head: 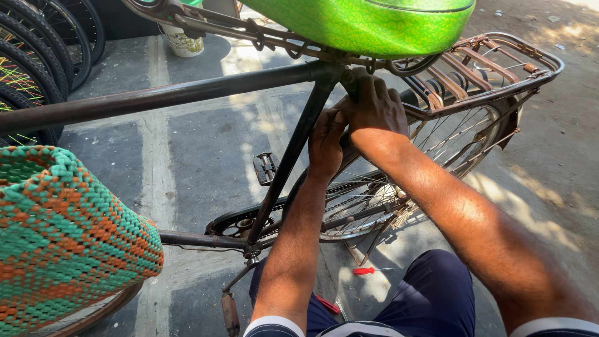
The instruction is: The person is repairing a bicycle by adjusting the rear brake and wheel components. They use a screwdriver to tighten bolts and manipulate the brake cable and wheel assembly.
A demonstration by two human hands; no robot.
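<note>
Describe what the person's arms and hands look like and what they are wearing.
Both forearms are bare, with no gloves, watch or rings visible on the left hand or the right hand. At the bottom edge each arm ends in a short sleeve with a white band above dark navy fabric. The legs below wear dark navy shorts. The fingers are partly hidden behind the bicycle frame.

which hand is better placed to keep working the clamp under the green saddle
Probably the right hand: it is wrapped over the seat clamp beneath the green saddle. The left hand sits lower, against the frame.
</note>
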